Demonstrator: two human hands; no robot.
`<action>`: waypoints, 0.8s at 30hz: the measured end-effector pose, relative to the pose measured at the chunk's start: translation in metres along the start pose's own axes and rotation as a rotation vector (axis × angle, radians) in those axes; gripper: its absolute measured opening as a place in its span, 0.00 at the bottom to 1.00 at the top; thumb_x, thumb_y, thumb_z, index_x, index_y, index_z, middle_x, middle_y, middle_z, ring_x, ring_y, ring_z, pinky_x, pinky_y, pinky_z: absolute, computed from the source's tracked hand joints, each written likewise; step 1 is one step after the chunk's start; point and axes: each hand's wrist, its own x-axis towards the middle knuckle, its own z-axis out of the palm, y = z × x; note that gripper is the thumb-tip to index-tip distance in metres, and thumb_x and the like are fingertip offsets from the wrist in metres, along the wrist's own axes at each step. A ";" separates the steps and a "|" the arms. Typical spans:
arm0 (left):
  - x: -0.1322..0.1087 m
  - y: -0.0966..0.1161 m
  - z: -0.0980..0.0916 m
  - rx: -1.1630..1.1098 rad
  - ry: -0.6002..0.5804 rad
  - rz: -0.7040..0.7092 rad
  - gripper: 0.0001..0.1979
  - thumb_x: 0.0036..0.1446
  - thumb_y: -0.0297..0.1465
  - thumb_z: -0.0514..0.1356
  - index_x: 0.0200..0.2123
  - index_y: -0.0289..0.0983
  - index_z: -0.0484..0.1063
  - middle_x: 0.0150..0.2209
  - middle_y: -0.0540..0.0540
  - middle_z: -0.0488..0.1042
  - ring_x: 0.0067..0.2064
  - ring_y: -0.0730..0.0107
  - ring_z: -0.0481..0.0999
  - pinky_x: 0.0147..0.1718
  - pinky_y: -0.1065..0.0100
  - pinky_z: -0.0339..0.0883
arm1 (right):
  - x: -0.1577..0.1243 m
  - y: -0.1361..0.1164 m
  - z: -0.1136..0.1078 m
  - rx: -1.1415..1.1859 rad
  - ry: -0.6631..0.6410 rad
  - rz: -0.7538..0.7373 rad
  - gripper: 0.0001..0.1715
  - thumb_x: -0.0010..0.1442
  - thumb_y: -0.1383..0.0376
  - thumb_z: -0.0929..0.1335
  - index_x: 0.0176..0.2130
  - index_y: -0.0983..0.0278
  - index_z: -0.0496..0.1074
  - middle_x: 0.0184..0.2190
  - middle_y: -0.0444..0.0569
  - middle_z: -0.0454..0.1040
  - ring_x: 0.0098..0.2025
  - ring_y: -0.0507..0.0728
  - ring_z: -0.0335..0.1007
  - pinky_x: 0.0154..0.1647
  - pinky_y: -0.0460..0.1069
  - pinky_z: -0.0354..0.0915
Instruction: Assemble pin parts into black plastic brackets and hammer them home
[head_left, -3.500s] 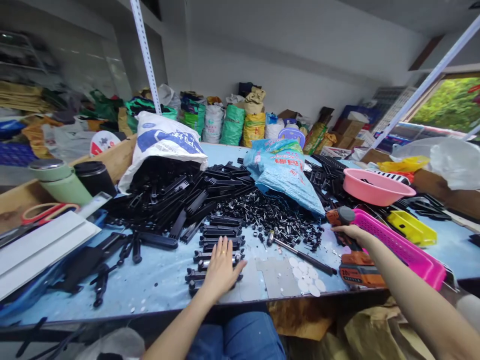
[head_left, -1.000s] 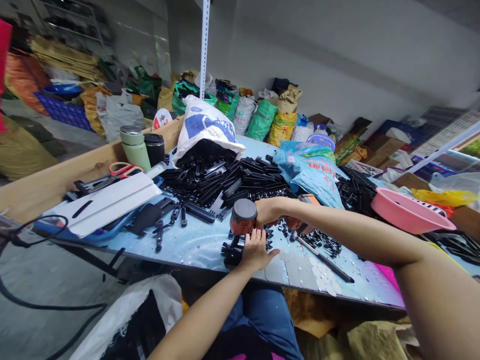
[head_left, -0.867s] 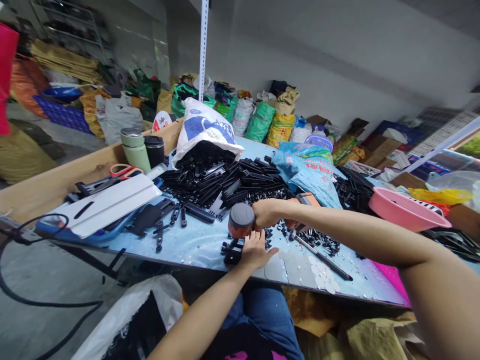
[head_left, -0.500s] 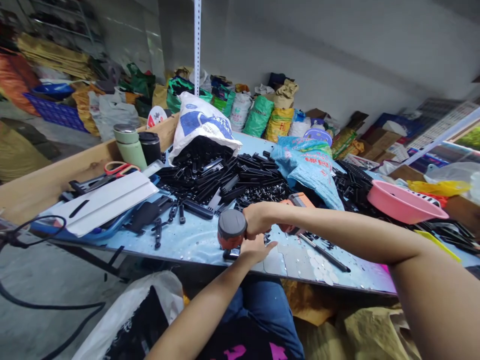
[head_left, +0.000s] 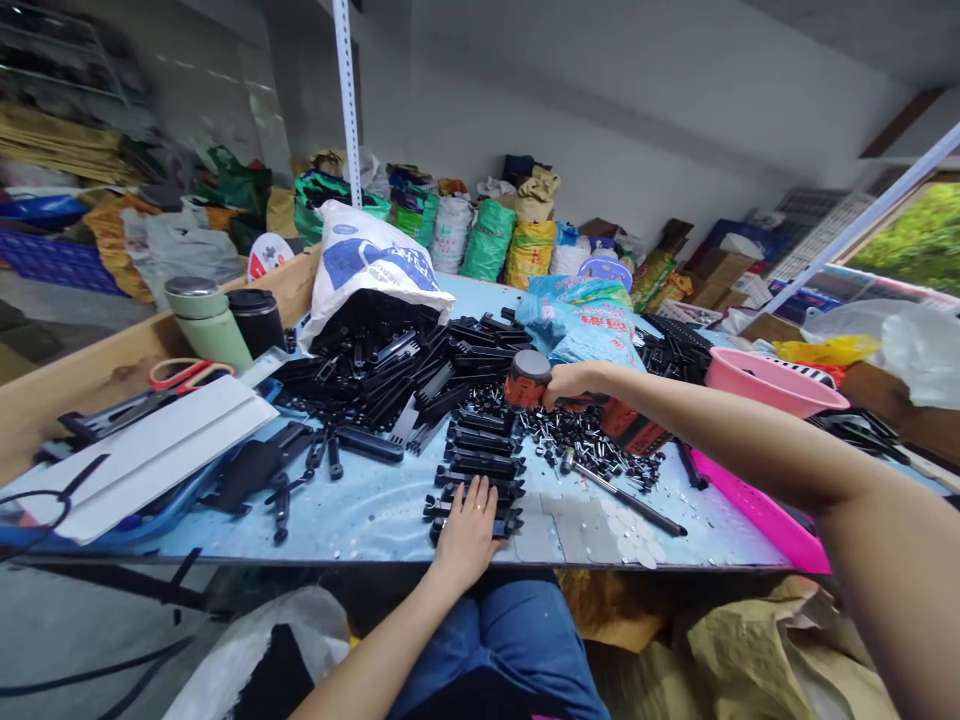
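My right hand (head_left: 568, 382) is closed around an orange and grey cordless drill (head_left: 525, 380), held above the far end of a row of black plastic parts (head_left: 484, 443). The drill's tip is hidden. At the row's near end my left hand (head_left: 470, 525) lies flat on the parts, fingers stretched out. A heap of loose screws (head_left: 581, 430) spreads under and beside the drill. Right of the row, a hammer (head_left: 626, 497) lies on the blue table beside thin grey plates (head_left: 581, 530) and pale discs (head_left: 634, 535).
Black parts (head_left: 375, 385) spill from a white sack (head_left: 375, 260). A blue bag (head_left: 581, 320), pink basin (head_left: 776, 383) and magenta tray (head_left: 757, 510) stand rightward. On the left are red-handled scissors (head_left: 187, 373), a green flask (head_left: 210, 325), a black cup (head_left: 255, 318) and white panels (head_left: 150, 450).
My right hand has moved the drill from the table's near edge to the row's far end. My left hand, previously partly behind the drill, now shows flat on the parts. The view has shifted.
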 end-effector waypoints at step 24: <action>0.000 0.000 0.008 0.018 0.133 0.013 0.32 0.56 0.47 0.52 0.57 0.30 0.59 0.60 0.34 0.59 0.62 0.50 0.56 0.58 0.50 0.50 | 0.014 0.011 0.007 -0.182 -0.075 0.047 0.03 0.40 0.70 0.67 0.23 0.67 0.68 0.13 0.40 0.62 0.16 0.50 0.60 0.16 0.44 0.55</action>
